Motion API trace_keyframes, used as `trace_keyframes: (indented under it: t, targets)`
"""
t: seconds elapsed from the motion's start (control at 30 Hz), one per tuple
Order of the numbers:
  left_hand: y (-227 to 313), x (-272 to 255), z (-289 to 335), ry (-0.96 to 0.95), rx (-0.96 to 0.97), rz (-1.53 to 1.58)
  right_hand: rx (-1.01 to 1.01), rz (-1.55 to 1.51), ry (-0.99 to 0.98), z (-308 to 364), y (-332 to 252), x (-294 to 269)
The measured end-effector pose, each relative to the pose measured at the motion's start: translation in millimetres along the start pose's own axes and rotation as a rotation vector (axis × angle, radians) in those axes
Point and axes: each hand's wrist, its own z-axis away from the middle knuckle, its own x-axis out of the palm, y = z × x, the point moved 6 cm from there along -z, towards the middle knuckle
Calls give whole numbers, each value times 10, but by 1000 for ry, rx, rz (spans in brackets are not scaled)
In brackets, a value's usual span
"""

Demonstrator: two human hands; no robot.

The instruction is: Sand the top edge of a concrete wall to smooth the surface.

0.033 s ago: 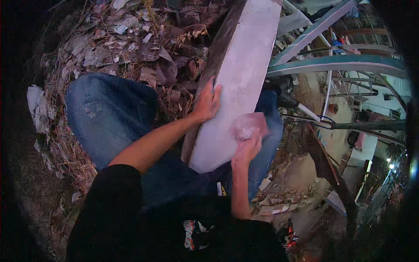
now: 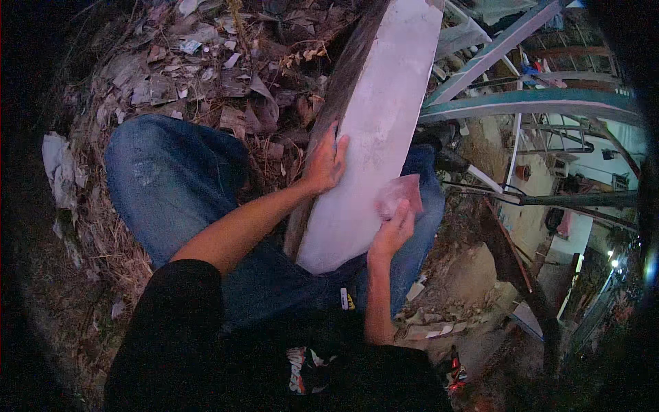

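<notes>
My left hand [image 2: 327, 163] grips the nine o'clock edge of a long board [image 2: 384, 117], thumb on its flat, patchy white top. The board runs from six o'clock up to one o'clock, and its side is rough and brown. At three o'clock, my right hand [image 2: 392, 232] pinches a thin pink sheet [image 2: 410, 191], blurry by the board's edge. My faded blue jeans [image 2: 161, 168] bend both sides.

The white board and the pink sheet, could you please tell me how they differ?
The white board is long and thick, while the pink sheet is small and thin. The board's face is whitish and patchy; the sheet is pink. The board has the left hand at its left edge, whereas the sheet is held in the right hand. Both are touched by a hand.
</notes>
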Motion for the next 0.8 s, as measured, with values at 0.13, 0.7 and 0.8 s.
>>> trace_keyframes:
  t: [0.13, 0.7, 0.8]
  targets:
    - [54, 1, -1, 48, 58, -26, -937, 1120, -258, 61, -478, 523]
    - [28, -22, 2, 35, -81, 18, -1044, 1259, -535, -859, -263, 1521]
    - [66, -5, -15, 19, -80, 14, -1099, 1188, -391, -1051, -504, 1374]
